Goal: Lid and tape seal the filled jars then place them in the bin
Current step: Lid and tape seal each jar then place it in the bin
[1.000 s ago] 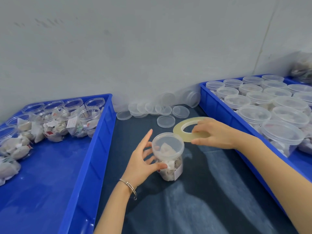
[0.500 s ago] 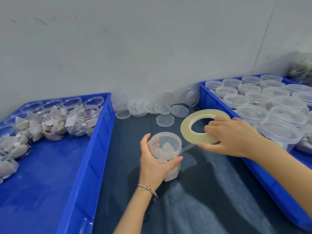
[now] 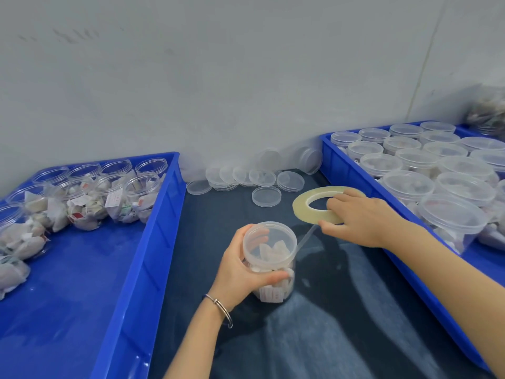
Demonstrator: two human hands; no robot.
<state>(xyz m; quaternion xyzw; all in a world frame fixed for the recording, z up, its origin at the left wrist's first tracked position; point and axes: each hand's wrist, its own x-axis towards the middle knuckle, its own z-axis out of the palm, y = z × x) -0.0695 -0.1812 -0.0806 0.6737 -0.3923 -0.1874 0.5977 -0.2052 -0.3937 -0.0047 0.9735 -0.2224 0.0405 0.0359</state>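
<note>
Two hands now work one lidded jar point(image 3: 269, 258) on the dark surface point(image 3: 341, 310). The left hand point(image 3: 240, 269), splayed a second ago, has wrapped its fingers round the jar; the right hand point(image 3: 360, 217) has lifted the tape roll point(image 3: 319, 203), gripping it, and a clear strip point(image 3: 306, 237) now runs from roll to jar rim. Judged: lidding done, sealing begun. The jar holds pale wrapped packets. The left bin point(image 3: 153, 242) holds open filled jars point(image 3: 90, 198); the right bin point(image 3: 352, 170) holds lidded jars point(image 3: 437, 176). Loose lids point(image 3: 266, 196) lie beyond.
</note>
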